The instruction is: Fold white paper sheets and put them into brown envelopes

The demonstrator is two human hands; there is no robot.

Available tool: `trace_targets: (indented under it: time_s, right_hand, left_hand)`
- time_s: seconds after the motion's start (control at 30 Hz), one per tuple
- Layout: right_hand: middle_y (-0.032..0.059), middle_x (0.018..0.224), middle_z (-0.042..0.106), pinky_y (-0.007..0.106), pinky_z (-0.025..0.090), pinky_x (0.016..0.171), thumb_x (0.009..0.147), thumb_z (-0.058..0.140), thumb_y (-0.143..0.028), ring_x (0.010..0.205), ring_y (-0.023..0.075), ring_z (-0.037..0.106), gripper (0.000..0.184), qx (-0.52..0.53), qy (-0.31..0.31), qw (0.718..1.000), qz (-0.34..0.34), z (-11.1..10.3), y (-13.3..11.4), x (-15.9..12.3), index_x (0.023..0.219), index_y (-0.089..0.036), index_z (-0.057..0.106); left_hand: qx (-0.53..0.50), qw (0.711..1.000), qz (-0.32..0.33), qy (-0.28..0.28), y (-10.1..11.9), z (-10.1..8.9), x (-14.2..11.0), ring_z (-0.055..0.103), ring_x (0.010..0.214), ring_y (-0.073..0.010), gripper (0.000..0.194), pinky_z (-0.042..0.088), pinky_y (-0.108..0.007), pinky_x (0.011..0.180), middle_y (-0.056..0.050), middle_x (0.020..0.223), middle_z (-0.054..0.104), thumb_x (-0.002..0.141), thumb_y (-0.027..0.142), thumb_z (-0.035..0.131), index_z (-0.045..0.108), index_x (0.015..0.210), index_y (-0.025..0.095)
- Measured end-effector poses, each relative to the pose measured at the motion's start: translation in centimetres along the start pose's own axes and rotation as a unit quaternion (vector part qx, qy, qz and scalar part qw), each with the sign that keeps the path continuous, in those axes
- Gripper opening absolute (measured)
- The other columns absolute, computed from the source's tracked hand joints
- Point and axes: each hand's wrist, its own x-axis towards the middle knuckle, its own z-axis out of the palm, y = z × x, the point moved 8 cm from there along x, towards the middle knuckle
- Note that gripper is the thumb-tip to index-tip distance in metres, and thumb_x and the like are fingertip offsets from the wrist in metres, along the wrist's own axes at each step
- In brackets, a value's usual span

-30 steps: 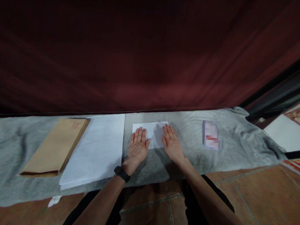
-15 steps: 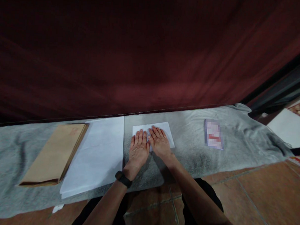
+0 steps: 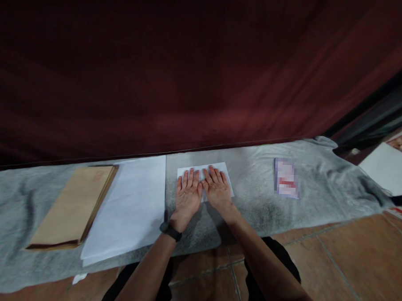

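Observation:
Both palms lie flat on a small white sheet of paper (image 3: 223, 166) that rests on a grey cloth (image 3: 253, 170). My left hand (image 3: 189, 192) covers its left part, fingers stretched forward, with a black band on the wrist. Beside it, my right hand (image 3: 218, 189) presses on the right part with fingers spread, and the thumbs nearly meet. Much of the paper is hidden under the hands. Left of them is a stack of larger white paper sheets (image 3: 132, 205). A purple-and-white packet (image 3: 287, 178), blurred, lies to the right.
A pile of brown paper envelopes (image 3: 72, 207) lies at the far left, against the white sheets. Dark red fabric (image 3: 204, 79) hangs behind the cloth. At the right stands a white board-like surface (image 3: 388, 170). Brown floor tiles (image 3: 343, 254) run along the front.
My hands have slid slightly to the right on the small paper, the left one most plainly. The paper and the other things stay in place.

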Motion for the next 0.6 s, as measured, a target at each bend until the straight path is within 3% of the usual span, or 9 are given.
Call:
trace_targets:
  time_s: [0.2,0.6]
  right_hand:
    - [0.0137,0.16,0.038,0.049,0.025,0.121,0.107,0.034,-0.037,0.146,0.0301,0.038,0.053,-0.005,0.017,1.0,0.002,-0.7,2.3,-0.9,0.154,-0.015,0.041]
    - [0.0136,0.16,0.039,0.05,0.026,0.12,0.105,0.03,-0.033,0.147,0.0309,0.037,0.055,-0.05,0.004,0.998,0.036,-2.2,7.0,-2.9,0.154,-0.009,0.039]
  left_hand:
    - [0.02,1.0,-0.009,-0.003,-0.5,-0.2,-0.2,0.022,0.154,-0.0293,0.058,0.02,-0.05,0.124,-0.02,0.164,0.027,0.102,0.033,0.032,0.035,0.154,0.007]
    - [0.053,0.997,-0.057,-0.007,-1.8,-0.5,-0.7,0.026,0.152,-0.0321,0.062,0.023,-0.049,0.124,-0.023,0.161,0.032,0.102,0.035,0.035,0.036,0.152,-0.002]
